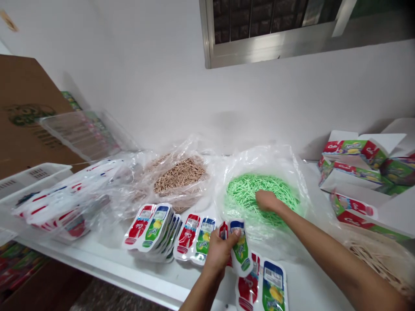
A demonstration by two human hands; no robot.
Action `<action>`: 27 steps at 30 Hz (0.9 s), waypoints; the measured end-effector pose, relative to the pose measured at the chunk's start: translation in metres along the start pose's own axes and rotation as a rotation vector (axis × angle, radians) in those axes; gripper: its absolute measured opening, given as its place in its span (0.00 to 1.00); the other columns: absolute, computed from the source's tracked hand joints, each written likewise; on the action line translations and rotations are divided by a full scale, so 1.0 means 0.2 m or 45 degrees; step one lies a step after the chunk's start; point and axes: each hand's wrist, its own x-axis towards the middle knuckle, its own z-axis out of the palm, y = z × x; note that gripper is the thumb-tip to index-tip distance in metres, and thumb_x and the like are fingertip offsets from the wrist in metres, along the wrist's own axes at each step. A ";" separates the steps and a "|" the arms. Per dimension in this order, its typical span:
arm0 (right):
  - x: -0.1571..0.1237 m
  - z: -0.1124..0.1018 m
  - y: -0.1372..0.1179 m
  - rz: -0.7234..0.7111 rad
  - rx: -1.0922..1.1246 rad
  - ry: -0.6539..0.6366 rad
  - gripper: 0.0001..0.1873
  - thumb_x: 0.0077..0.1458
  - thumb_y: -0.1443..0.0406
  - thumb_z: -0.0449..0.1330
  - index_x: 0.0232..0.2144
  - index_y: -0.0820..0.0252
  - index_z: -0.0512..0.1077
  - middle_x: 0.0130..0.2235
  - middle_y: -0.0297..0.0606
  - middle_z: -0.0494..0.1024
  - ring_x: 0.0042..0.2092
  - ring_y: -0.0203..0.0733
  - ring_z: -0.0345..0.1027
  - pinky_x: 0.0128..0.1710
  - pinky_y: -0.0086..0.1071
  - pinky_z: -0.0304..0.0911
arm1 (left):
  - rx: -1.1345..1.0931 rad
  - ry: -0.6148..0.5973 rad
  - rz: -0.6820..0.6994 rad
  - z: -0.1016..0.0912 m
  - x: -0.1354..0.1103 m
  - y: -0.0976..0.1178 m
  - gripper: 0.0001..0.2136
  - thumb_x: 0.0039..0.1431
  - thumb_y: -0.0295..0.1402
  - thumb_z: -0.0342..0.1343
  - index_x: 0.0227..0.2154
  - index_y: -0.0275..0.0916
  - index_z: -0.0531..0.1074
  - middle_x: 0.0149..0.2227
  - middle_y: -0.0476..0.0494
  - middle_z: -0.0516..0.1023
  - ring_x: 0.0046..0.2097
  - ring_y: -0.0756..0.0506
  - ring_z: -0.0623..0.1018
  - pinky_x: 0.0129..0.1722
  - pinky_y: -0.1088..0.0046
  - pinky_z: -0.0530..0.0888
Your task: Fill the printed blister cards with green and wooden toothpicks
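My left hand point(218, 251) grips a flat plastic packet point(239, 247) printed with red and green bottle shapes, held upright above the white table point(136, 270). My right hand point(266, 201) reaches into an open clear bag of green sticks point(246, 192); its fingers are curled down into the pile and mostly hidden. A similar packet point(264, 290) lies flat just under my left hand. A fanned stack of the same packets point(155, 231) and another single one point(195, 238) lie to the left.
A clear bag of brown sticks point(180, 175) sits left of the green one. Bagged packets point(65, 203) fill a white basket point(29, 177) at far left, by a cardboard box point(22, 112). Printed cartons point(363, 172) stand at right, with more brown sticks point(379, 261) below them.
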 end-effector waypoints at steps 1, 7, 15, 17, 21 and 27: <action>-0.01 -0.01 0.04 -0.024 -0.002 0.004 0.17 0.60 0.61 0.56 0.49 0.62 0.67 0.49 0.42 0.71 0.45 0.43 0.69 0.43 0.42 0.67 | 0.020 0.013 0.018 -0.01 0.02 0.01 0.18 0.39 0.39 0.69 0.31 0.32 0.77 0.29 0.37 0.81 0.31 0.40 0.79 0.37 0.61 0.76; -0.11 -0.06 0.26 -0.168 0.016 0.098 0.15 0.61 0.59 0.54 0.44 0.63 0.70 0.49 0.42 0.72 0.49 0.44 0.66 0.49 0.45 0.62 | 0.300 0.143 0.383 0.03 0.27 0.11 0.18 0.41 0.45 0.65 0.27 0.32 0.76 0.24 0.41 0.78 0.25 0.44 0.76 0.27 0.68 0.74; -0.18 -0.07 0.32 -0.160 0.053 0.107 0.20 0.65 0.59 0.43 0.39 0.64 0.72 0.49 0.52 0.73 0.44 0.49 0.71 0.46 0.44 0.57 | 0.589 0.215 0.780 0.24 0.65 0.19 0.16 0.49 0.42 0.58 0.15 0.38 0.63 0.16 0.54 0.61 0.21 0.52 0.62 0.22 0.78 0.59; -0.18 -0.09 0.36 -0.154 0.065 0.111 0.19 0.64 0.59 0.43 0.39 0.64 0.71 0.45 0.53 0.76 0.43 0.51 0.71 0.45 0.43 0.57 | 0.654 0.208 0.834 0.29 0.68 0.19 0.17 0.50 0.41 0.56 0.14 0.39 0.60 0.16 0.54 0.58 0.22 0.52 0.60 0.22 0.77 0.58; -0.19 -0.11 0.42 -0.161 0.120 0.106 0.19 0.64 0.58 0.43 0.38 0.63 0.70 0.38 0.50 0.77 0.40 0.50 0.72 0.40 0.37 0.58 | 0.742 0.196 0.883 0.36 0.71 0.17 0.16 0.52 0.41 0.54 0.15 0.40 0.60 0.17 0.54 0.58 0.22 0.51 0.60 0.23 0.77 0.57; -0.20 -0.11 0.47 -0.177 0.247 0.089 0.19 0.64 0.58 0.43 0.31 0.61 0.69 0.35 0.45 0.78 0.36 0.44 0.71 0.33 0.30 0.58 | 0.784 0.206 0.889 0.38 0.73 0.13 0.16 0.52 0.40 0.54 0.15 0.40 0.59 0.16 0.55 0.58 0.22 0.51 0.59 0.24 0.76 0.56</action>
